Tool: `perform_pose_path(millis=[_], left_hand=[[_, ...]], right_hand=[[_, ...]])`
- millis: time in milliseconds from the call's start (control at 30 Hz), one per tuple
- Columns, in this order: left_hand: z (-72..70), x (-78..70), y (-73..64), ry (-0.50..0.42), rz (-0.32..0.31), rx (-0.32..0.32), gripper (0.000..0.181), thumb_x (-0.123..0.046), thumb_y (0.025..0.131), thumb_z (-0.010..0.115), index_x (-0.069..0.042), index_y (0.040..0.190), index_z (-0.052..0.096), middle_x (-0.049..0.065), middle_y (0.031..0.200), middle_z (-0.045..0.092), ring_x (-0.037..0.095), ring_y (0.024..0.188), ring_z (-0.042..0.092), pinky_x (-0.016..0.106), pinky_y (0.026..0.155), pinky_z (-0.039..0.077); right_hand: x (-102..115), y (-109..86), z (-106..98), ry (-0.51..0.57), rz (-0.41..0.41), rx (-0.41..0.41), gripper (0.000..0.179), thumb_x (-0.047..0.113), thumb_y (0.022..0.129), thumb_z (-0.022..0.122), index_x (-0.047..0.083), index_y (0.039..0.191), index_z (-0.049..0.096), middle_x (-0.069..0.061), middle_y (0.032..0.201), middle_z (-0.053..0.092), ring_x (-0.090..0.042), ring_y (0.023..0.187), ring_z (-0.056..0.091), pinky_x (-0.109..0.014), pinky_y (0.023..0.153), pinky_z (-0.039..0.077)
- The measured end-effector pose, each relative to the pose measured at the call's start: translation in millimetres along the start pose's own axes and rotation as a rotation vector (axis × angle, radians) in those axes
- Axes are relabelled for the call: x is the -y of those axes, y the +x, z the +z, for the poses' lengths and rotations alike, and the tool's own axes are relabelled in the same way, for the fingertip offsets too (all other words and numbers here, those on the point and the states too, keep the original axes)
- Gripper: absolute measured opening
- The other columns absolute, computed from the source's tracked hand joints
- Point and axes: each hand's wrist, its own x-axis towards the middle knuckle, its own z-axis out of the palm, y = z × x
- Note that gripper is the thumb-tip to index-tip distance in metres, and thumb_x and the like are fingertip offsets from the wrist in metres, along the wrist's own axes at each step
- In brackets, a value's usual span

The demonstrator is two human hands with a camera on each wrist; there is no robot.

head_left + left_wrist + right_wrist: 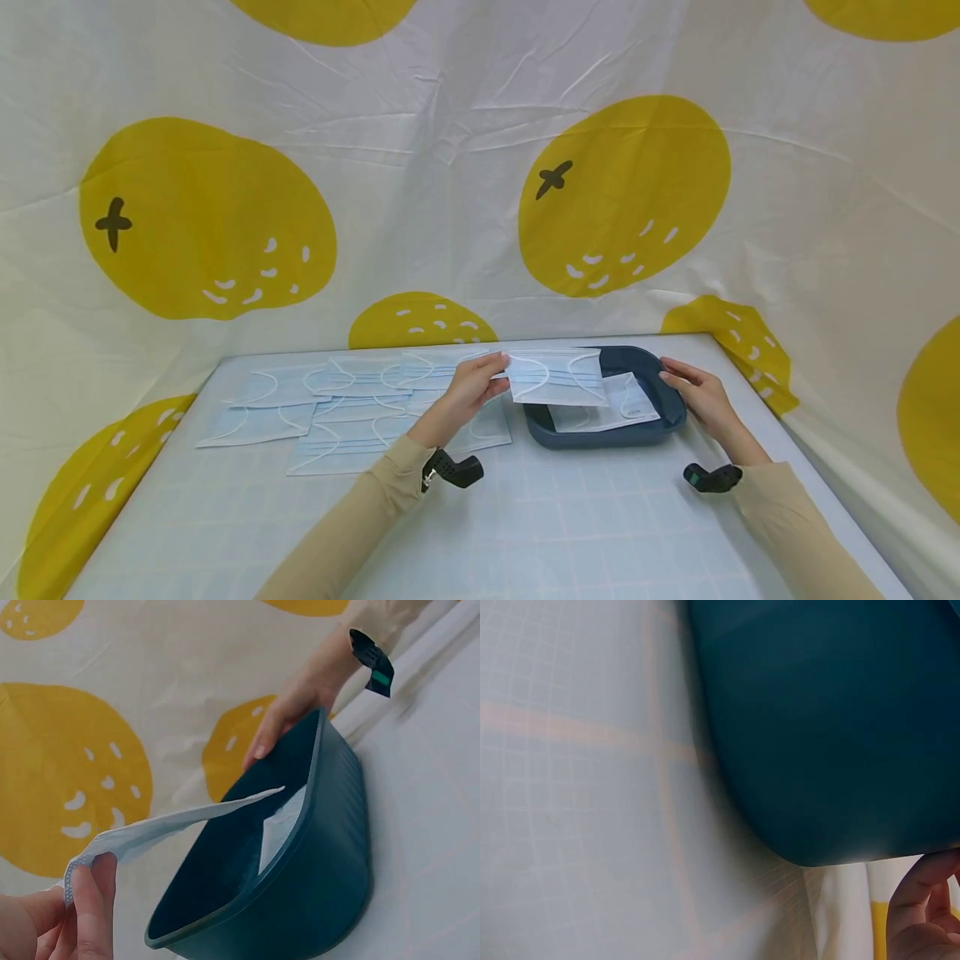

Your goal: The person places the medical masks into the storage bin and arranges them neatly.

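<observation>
- The work looks partway through: masks are split between the surface (585, 517), a dark blue bin (607, 439) and one hand.
- Inside the bin lies at least one mask, the lying mask (611, 417), its ear loop showing; whether others are stacked beneath it cannot be told.
- The left hand (472, 385) pinches one end of a pale blue mask, the held mask (558, 383), between thumb and fingers. The rest of it stretches out over the bin's opening, and nothing shows it let go, so I judge this one unfinished.
- The right hand (705, 404) grips the bin's rim at the end opposite the left hand, seemingly to steady it; the bin stands upright on the surface.
- To the left of the bin, the loose masks (360, 408) lie flat in rough, overlapping rows, loops visible on several. Neither of the hands touches them, and the overlap makes an exact count unsure.
- By my reading, if the masks belong in the bin, most are left to do: far more lie out on the surface than show inside.
</observation>
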Motion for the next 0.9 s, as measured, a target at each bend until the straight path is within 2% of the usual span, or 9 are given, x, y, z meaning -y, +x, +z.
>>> perform_pose_path(millis=[67, 167, 233, 333, 433, 500, 900], left_hand=[[4.6, 0.9, 1.8, 0.004, -0.004, 0.008, 0.044, -0.021, 0.096, 0.059, -0.003, 0.136, 0.053, 0.005, 0.105, 0.065, 0.005, 0.064, 0.059, 0.012, 0.062, 0.053], [11.4, 2.1, 3.9, 0.021, -0.006, 0.018, 0.043, -0.020, 0.096, 0.059, -0.002, 0.135, 0.054, 0.005, 0.102, 0.065, 0.004, 0.065, 0.060, 0.012, 0.062, 0.053], [15.8, 2.3, 4.7, 0.034, -0.011, 0.019, 0.042, -0.020, 0.096, 0.059, -0.003, 0.134, 0.054, 0.007, 0.106, 0.066, 0.004, 0.066, 0.060, 0.012, 0.062, 0.053], [21.9, 2.4, 6.4, 0.052, -0.012, 0.023, 0.042, -0.021, 0.097, 0.058, -0.003, 0.135, 0.054, 0.012, 0.122, 0.063, 0.005, 0.068, 0.060, 0.012, 0.064, 0.053], [28.5, 2.3, 8.3, 0.063, -0.020, 0.033, 0.043, -0.021, 0.098, 0.056, -0.003, 0.136, 0.052, 0.015, 0.135, 0.057, 0.005, 0.070, 0.060, 0.014, 0.066, 0.054], [33.2, 2.4, 9.8, 0.063, -0.028, 0.034, 0.042, -0.020, 0.098, 0.055, -0.003, 0.137, 0.052, 0.014, 0.138, 0.054, 0.005, 0.071, 0.061, 0.015, 0.068, 0.055], [59.3, 7.8, 15.0, 0.030, -0.054, 0.055, 0.041, -0.016, 0.099, 0.054, -0.004, 0.138, 0.051, 0.017, 0.130, 0.060, 0.005, 0.068, 0.065, 0.019, 0.070, 0.057]], right_hand=[[-0.3, -0.2, -0.1, -0.003, -0.005, -0.004, 0.068, 0.047, 0.095, 0.053, 0.009, 0.148, 0.035, -0.019, 0.154, 0.032, -0.003, 0.119, 0.043, -0.008, 0.092, 0.044], [-0.6, -0.6, -0.2, -0.020, -0.016, -0.012, 0.068, 0.048, 0.095, 0.053, 0.009, 0.148, 0.035, -0.019, 0.153, 0.034, -0.011, 0.124, 0.043, -0.009, 0.094, 0.044], [-0.5, -0.9, -0.1, -0.032, -0.022, -0.018, 0.068, 0.048, 0.095, 0.052, 0.009, 0.148, 0.035, -0.019, 0.152, 0.035, -0.017, 0.127, 0.042, -0.012, 0.096, 0.044], [-0.4, -1.2, -0.2, -0.039, -0.025, -0.022, 0.067, 0.048, 0.096, 0.052, 0.009, 0.148, 0.036, -0.019, 0.152, 0.036, -0.020, 0.129, 0.041, -0.014, 0.098, 0.044], [-0.1, -1.5, -0.3, -0.047, -0.032, -0.024, 0.066, 0.047, 0.096, 0.051, 0.009, 0.148, 0.036, -0.019, 0.151, 0.037, -0.019, 0.128, 0.041, -0.014, 0.098, 0.044], [0.0, -1.4, -0.1, -0.051, -0.038, -0.027, 0.065, 0.046, 0.097, 0.051, 0.009, 0.148, 0.036, -0.019, 0.151, 0.037, -0.017, 0.127, 0.042, -0.014, 0.098, 0.044], [-1.4, -0.5, 1.2, -0.045, -0.049, -0.034, 0.065, 0.046, 0.096, 0.052, 0.008, 0.147, 0.037, -0.020, 0.150, 0.038, -0.010, 0.123, 0.043, -0.013, 0.099, 0.044]])
